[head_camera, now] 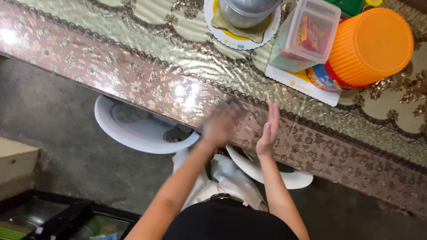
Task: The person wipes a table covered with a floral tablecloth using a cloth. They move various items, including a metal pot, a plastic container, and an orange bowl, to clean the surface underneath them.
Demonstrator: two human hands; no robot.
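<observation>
1. The left hand (220, 124), blurred, rests on the near edge of the table (99, 69) over a small dark object (236, 103); whether it grips it cannot be told.
2. The right hand (269, 131) stands open and edge-on just beside it, fingers straight.
3. White plastic stools (135, 128) sit under the table.
4. Far right stand an orange tub (370, 46), a clear lidded container (308, 33) and a metal pot (247, 4).

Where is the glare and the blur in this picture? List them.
Head view: bright glare patches on the glossy table cover, near the left edge and just left of the hands; the left hand is motion-blurred, with something dark at its fingers; the right hand is sharper, held edge-on; the floor below lies in dim shadow.
</observation>
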